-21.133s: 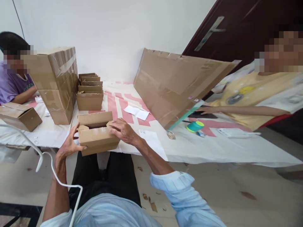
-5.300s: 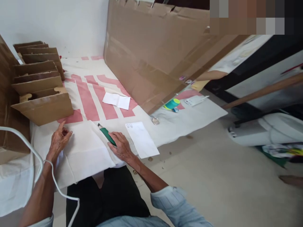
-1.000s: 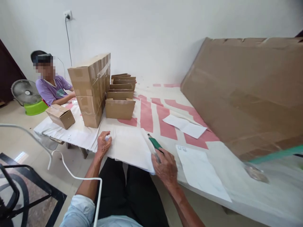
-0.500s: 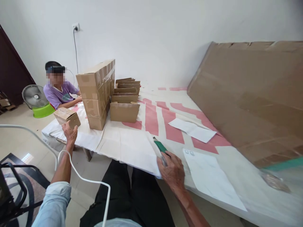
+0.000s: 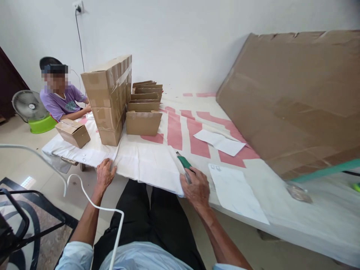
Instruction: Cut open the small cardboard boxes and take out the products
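Note:
My right hand [image 5: 197, 188] is wrapped round a green box cutter [image 5: 184, 162], its tip pointing away from me over the table. My left hand [image 5: 105, 174] rests at the table's front edge, on the white cloth [image 5: 146, 159], fingers apart and holding nothing. Left of it, near the table's end, sits a small closed carton [image 5: 74, 134]. Behind my left hand rises a stack of taped cartons [image 5: 105, 93]. Beside the stack stands a row of cartons with raised flaps [image 5: 143, 123].
A large cardboard box [image 5: 295, 101] occupies the table's right side. Paper sheets [image 5: 236, 191] lie right of my right hand. A co-worker [image 5: 63, 101] sits past the table's left end, near a fan [image 5: 30, 105]. A white cable [image 5: 98, 207] crosses before my left arm.
My left hand has left the small carton and moved right to the table's front edge. My right hand still holds the box cutter. The view has shifted somewhat.

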`<action>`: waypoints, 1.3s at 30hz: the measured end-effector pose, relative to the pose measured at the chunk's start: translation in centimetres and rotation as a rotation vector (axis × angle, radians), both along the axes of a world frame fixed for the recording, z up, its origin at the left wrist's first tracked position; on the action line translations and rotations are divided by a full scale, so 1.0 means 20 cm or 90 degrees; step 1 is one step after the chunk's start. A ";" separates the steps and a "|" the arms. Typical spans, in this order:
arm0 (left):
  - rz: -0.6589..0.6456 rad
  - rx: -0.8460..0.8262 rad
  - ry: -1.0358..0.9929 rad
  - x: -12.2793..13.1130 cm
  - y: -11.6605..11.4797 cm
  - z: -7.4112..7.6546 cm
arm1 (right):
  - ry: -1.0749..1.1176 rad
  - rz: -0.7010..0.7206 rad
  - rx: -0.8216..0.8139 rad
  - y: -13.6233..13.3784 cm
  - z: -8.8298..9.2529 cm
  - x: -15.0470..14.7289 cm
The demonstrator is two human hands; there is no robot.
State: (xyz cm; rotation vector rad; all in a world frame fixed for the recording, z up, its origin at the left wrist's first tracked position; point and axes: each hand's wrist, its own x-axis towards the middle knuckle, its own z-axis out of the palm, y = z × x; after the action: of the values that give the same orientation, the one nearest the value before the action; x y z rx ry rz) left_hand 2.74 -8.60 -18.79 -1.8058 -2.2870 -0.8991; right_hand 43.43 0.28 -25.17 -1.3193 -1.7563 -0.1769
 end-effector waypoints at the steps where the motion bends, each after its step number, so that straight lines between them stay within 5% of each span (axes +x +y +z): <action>1: 0.002 -0.010 0.006 0.01 -0.02 -0.01 | 0.000 0.003 -0.002 0.00 0.00 0.00; 22: 0.042 -0.074 0.066 -0.07 -0.16 0.08 | 0.011 0.013 0.011 0.00 -0.01 0.01; 39: 0.071 -0.007 0.004 -0.10 -0.27 0.00 | 0.000 0.022 0.015 -0.02 -0.04 0.04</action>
State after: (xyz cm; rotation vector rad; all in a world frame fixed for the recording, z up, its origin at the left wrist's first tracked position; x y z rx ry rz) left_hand 0.77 -13.96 -18.79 -1.6637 -2.3657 -0.8642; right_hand 44.29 -0.17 -25.93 -1.2703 -1.7703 -0.1775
